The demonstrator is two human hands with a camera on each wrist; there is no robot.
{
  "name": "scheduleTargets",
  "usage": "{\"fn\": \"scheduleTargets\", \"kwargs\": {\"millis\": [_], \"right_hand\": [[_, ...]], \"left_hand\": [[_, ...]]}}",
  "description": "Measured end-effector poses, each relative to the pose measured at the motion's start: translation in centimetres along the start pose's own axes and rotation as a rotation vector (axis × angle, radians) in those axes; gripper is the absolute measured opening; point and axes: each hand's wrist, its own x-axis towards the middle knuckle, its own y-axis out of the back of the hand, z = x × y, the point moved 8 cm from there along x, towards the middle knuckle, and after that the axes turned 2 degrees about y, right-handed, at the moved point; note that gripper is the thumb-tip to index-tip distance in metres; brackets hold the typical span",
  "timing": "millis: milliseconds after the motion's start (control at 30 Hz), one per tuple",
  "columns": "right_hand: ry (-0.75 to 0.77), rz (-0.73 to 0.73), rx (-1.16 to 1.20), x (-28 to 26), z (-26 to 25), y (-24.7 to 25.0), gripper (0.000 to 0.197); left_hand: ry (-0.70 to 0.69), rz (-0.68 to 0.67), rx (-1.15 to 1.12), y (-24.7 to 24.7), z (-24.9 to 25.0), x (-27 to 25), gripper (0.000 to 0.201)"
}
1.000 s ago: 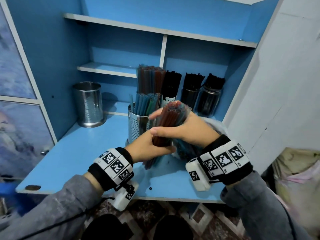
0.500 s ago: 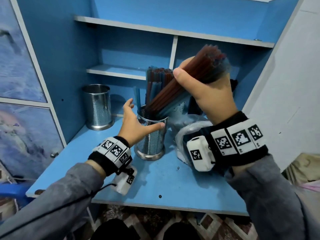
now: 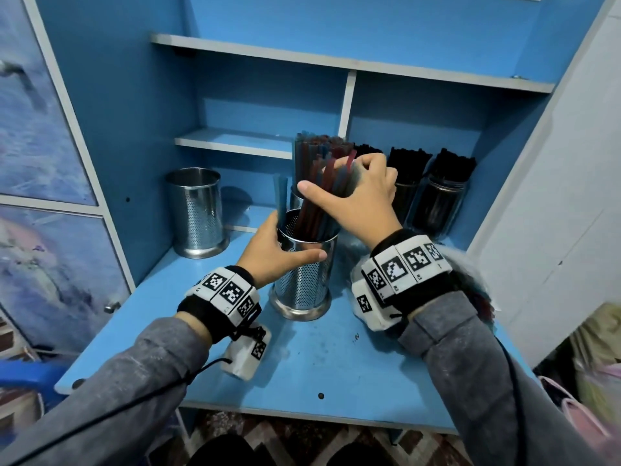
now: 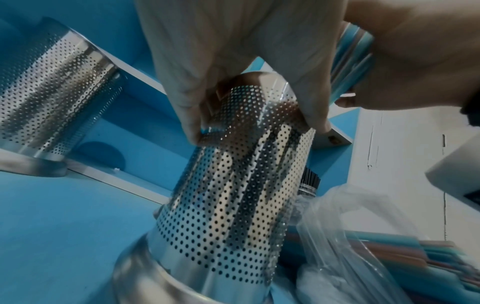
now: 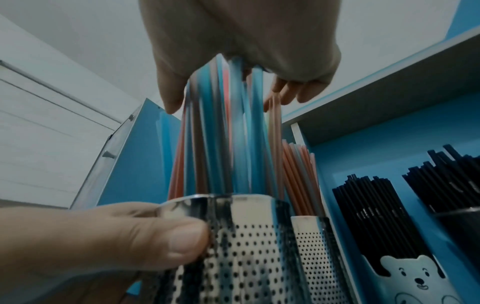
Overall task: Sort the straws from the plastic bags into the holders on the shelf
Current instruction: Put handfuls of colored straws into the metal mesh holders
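Observation:
My left hand (image 3: 289, 245) grips the rim of a perforated metal holder (image 3: 304, 284) standing on the blue shelf (image 3: 302, 358). A bundle of red and blue straws (image 3: 316, 210) stands in it, leaning right. My right hand (image 3: 353, 193) is over the straw tops, fingers curled round them and thumb stretched out left. In the right wrist view the straws (image 5: 221, 144) run from my palm down into the holder (image 5: 246, 246), with my left thumb (image 5: 182, 242) on its rim. The left wrist view shows the holder (image 4: 233, 205) and a clear plastic bag (image 4: 350, 236) with more straws.
An empty metal holder (image 3: 196, 210) stands at the left. A second holder of coloured straws (image 3: 319, 146) is right behind the gripped one. Containers of black straws (image 3: 437, 196) and a bear-print holder (image 5: 415, 275) stand at the back right. A white door (image 3: 554, 196) closes off the right.
My right hand lifted the straw bundle up from the bag, then lowered it into the metal holder. My left hand let go of the bundle and took hold of the holder's rim.

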Motion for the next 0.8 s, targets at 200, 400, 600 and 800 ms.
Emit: {"fn": "scheduleTargets", "kwargs": {"millis": [200,400,600,800], "right_hand": [[0.211,0.050,0.081,-1.6,-1.7,1.1,0.062],[0.334,0.079,0.136,-3.1,-1.4,3.0,0.037],[0.212,0.068,0.109,-3.9,3.2,6.3,0.007],[-0.219,-0.565,-0.460,-7.1,11.9,3.1,0.042]], "left_hand": [[-0.001,0.033,-0.072,-0.2,-0.4,-0.3,0.079],[0.040,0.132,-0.145,-0.7,-0.5,-1.4,0.106],[-0.130,0.565,0.090,0.3,3.3,-5.2,0.063],[-0.535,0.357,0.012,-4.9,8.6,-7.0,0.032]]}}
